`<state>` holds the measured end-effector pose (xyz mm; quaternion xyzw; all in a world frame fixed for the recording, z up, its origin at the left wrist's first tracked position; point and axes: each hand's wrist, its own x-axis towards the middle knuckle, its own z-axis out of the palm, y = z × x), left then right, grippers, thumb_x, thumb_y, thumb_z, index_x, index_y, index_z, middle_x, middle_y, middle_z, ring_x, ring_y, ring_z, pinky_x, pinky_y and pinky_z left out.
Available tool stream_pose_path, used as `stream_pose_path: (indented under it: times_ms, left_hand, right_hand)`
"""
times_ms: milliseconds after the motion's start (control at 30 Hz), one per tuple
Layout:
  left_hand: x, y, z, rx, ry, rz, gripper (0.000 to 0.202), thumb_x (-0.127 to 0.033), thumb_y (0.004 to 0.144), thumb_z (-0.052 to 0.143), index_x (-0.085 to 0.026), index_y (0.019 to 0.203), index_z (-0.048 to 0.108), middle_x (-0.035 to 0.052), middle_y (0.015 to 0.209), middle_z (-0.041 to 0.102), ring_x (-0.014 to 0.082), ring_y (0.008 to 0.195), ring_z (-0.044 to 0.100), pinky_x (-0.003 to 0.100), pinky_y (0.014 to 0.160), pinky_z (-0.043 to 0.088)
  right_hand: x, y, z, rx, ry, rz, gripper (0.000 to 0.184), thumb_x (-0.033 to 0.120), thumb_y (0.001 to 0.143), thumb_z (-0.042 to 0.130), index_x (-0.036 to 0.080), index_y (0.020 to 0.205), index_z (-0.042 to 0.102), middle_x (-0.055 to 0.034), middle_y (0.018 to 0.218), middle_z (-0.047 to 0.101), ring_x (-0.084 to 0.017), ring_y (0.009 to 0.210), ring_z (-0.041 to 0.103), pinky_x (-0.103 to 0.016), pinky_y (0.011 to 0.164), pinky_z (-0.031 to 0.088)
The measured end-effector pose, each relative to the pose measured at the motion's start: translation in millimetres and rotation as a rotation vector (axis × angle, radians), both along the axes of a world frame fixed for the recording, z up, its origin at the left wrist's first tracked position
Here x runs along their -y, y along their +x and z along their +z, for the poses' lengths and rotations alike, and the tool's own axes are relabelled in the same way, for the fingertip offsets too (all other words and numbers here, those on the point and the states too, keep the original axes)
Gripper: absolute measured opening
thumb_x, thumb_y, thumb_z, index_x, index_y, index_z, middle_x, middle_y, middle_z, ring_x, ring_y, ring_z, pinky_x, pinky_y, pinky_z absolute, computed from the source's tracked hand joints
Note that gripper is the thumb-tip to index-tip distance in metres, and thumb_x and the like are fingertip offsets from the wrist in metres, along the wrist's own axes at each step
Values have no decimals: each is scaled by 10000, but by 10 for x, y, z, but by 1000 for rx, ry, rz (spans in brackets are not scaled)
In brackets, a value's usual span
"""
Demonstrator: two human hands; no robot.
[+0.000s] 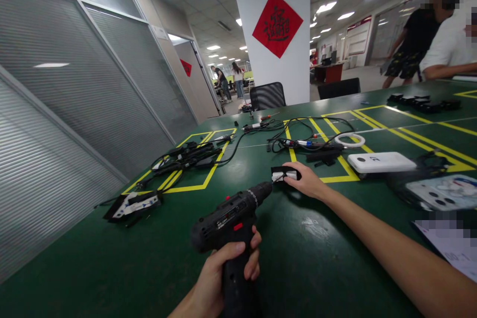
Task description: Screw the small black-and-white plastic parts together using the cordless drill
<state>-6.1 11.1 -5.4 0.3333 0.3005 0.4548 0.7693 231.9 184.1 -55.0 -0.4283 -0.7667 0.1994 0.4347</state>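
Note:
A black cordless drill [229,218] with red accents is gripped by its handle in my left hand [219,273]. Its chuck points away and to the right, and its tip is close to a small black-and-white part [285,175] on the table. Whether the bit touches that part I cannot tell. My right hand [303,181] has its fingers closed around the right end of the part, partly covering it.
On the green table [156,268], yellow tape marks several boxes. Black cabled parts [186,156] lie left, with a black-and-white piece [137,204] nearer me. Tools with cables [305,144], a white tape ring [349,140], a white power bank [382,162] and a phone [443,193] lie right.

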Motion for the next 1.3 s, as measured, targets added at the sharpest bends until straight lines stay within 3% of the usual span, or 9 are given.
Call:
stream_pose_path:
  times_ms: [300,467,800,1100,1300]
  left_hand:
    - [36,141,171,-279,17,72,171,-204,780,498,-141,935,536,26,788,526,84,438,454,298,517,379]
    - [31,204,201,-477,34,80,227,-286,726,590,-140,894,543,25,740,570,112,426,489,307,524,375]
    - [48,97,295,-449,5,57,276,-220,787,510,-123,1044,543,61,819,603,91,477,481,295,570,385]
    - [6,104,190,-398,-29,87,207,-245,717,573,-136,893,579,19,736,561,92,431,487,277,511,369]
    - [0,106,199,-374,-39,75,223,-242,713,569,-139,910,579,28,772,574,92,420,488,285,513,381]
  right_hand:
    - [-16,-2,-23,8,4,0,404,301,733,585,220,1128,552,-50,1057,572,-179,948,553,-318,883,411]
    - [-15,3,-11,13,3,5,412,303,731,592,216,1132,554,-52,1057,572,-181,952,551,-320,886,408]
    - [-6,-3,2,15,0,2,424,275,729,591,219,1147,551,-53,1067,575,-183,963,551,-323,893,406]
    - [-13,1,-1,20,-8,14,418,298,735,590,222,1144,550,-49,1057,575,-180,954,552,-317,882,407]
    - [-4,12,17,16,-9,17,399,304,741,590,217,1129,560,-54,1070,573,-187,978,546,-326,900,397]
